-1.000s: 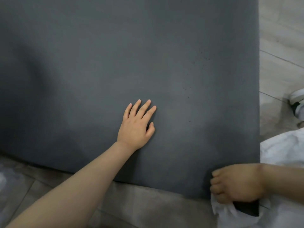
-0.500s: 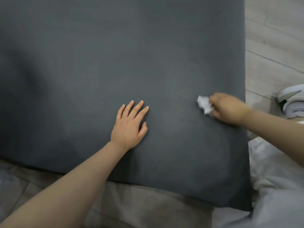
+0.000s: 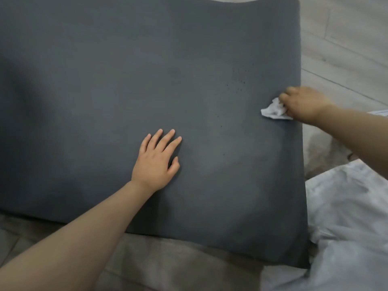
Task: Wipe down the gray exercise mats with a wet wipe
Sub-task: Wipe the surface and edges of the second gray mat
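Head view: the crumpled wipe has been carried from the mat's near corner up its right edge, clenched in the right hand. Dark specks beside it remain unwiped. The left hand is kept flat, fingers spread, steadying the mat.

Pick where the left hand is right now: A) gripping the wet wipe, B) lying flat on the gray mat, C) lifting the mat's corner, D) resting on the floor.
B: the left hand lies flat, fingers spread, on the gray mat; the right hand holds the wet wipe.
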